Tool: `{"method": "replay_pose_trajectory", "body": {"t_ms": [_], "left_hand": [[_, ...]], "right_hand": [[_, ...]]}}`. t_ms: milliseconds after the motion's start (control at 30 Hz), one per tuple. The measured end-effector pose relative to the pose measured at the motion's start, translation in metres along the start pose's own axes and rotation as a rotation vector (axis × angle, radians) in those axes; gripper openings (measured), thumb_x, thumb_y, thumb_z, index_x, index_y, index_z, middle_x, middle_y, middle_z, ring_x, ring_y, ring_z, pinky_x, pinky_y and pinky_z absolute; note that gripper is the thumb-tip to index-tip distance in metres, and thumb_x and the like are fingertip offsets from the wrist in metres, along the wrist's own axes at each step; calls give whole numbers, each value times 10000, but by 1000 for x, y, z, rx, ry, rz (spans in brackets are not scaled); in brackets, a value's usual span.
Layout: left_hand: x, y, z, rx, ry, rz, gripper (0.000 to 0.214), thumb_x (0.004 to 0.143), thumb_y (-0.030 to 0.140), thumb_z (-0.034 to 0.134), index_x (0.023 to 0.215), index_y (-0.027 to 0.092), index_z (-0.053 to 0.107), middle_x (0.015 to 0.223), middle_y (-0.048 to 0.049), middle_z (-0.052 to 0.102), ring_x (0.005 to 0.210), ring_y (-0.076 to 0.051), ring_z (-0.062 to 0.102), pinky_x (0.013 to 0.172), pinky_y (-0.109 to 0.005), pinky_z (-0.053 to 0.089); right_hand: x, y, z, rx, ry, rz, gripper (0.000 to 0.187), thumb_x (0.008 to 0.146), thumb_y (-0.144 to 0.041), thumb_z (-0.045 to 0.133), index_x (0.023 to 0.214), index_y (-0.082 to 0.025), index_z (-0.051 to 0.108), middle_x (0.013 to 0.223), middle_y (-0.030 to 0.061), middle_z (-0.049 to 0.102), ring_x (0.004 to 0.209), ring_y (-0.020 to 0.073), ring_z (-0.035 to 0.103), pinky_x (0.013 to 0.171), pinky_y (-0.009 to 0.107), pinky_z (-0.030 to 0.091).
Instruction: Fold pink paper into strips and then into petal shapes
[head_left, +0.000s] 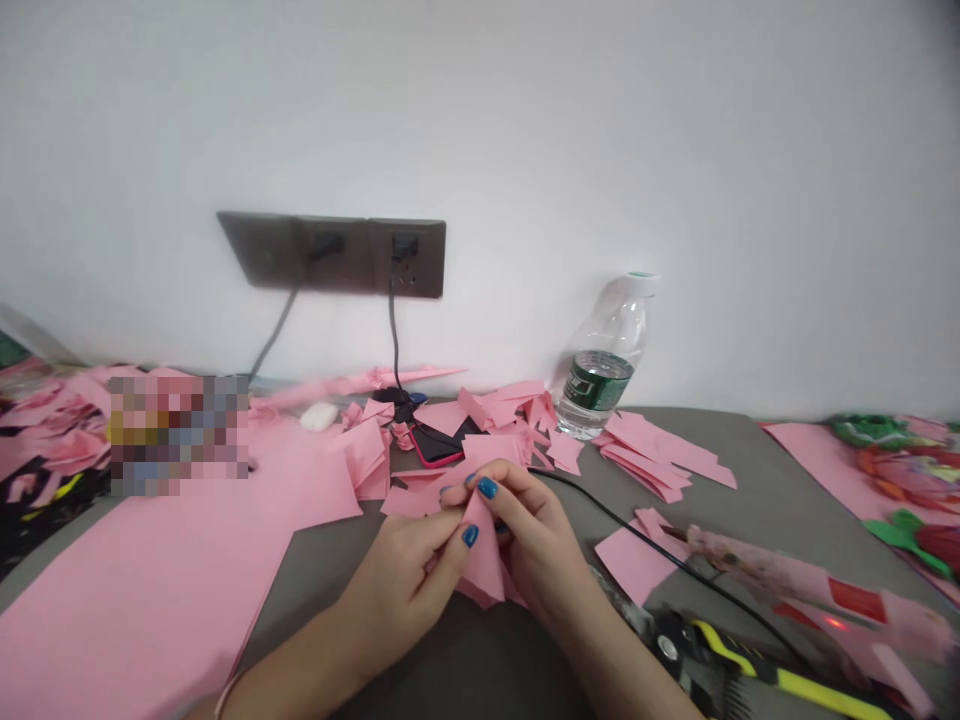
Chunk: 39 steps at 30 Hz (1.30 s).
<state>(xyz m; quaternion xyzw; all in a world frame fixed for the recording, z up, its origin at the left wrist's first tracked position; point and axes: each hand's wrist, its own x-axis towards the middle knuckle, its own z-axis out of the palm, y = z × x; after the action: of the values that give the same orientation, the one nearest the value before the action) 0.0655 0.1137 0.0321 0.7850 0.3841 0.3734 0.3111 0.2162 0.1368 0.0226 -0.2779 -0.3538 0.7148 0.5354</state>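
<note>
Both hands meet at the middle of a grey table (750, 480). My left hand (409, 585) and my right hand (536, 545) pinch the same small folded piece of pink paper (484, 555), which points downward between them. Fingers of both hands are closed on it, blue-painted nails showing. More folded pink pieces lie just beyond the hands.
A large pink sheet (150, 590) covers the table's left. A phone with a red case (439, 445), a water bottle (604, 365) and pink paper stacks (660, 450) sit behind. A black cable (645, 535) runs right toward a glue gun (795, 580) and a yellow-handled tool (757, 675). Wall sockets (337, 255) hang above.
</note>
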Motion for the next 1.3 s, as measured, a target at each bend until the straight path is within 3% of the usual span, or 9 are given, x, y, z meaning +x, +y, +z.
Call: {"method": "replay_pose_trajectory", "body": {"t_ms": [100,233,600,967,1133,1300], "left_hand": [[0,-1,1,-12,21,26,342,1012,181,404,678,214,341,563,80,302,456,-75,308,465,-232,232],[0,-1,0,-16,14,27,330,1018,189,402,689,205,388,580,76,310,470,-76,319,475,-228,244],[1,1,0,-55,47,-45,349,1015,238,441,670,200,409,558,89,264,446,-69,288,439,-227,209],[1,2,0,-36,51,23,359,1013,153,404,662,208,357,557,89,229,438,-70,266,452,-236,208],[1,1,-1,-9,42,57,339,1007,147,404,677,211,352,572,84,247,454,-73,267,467,-236,218],[2,1,1,14,27,63,329,996,140,405,680,212,343,581,82,262,459,-72,270,476,-234,220]], "right_hand": [[2,-2,-1,45,1,57,221,763,-385,843,774,-195,730,653,3,747,465,71,564,417,116,430],[2,-5,0,60,-3,82,228,729,-379,868,756,-191,743,630,-3,734,433,50,501,396,98,395],[-1,-3,2,-30,8,9,203,751,-373,856,779,-211,736,738,21,781,570,110,658,491,156,475],[-2,1,2,8,2,31,214,765,-389,846,789,-209,732,728,19,776,554,99,641,512,147,492],[-5,0,3,13,-26,32,192,830,-380,790,818,-211,699,832,29,779,580,96,635,492,137,469],[-3,1,3,14,-2,30,217,841,-380,778,784,-194,681,814,19,762,524,64,565,472,118,436]]}}
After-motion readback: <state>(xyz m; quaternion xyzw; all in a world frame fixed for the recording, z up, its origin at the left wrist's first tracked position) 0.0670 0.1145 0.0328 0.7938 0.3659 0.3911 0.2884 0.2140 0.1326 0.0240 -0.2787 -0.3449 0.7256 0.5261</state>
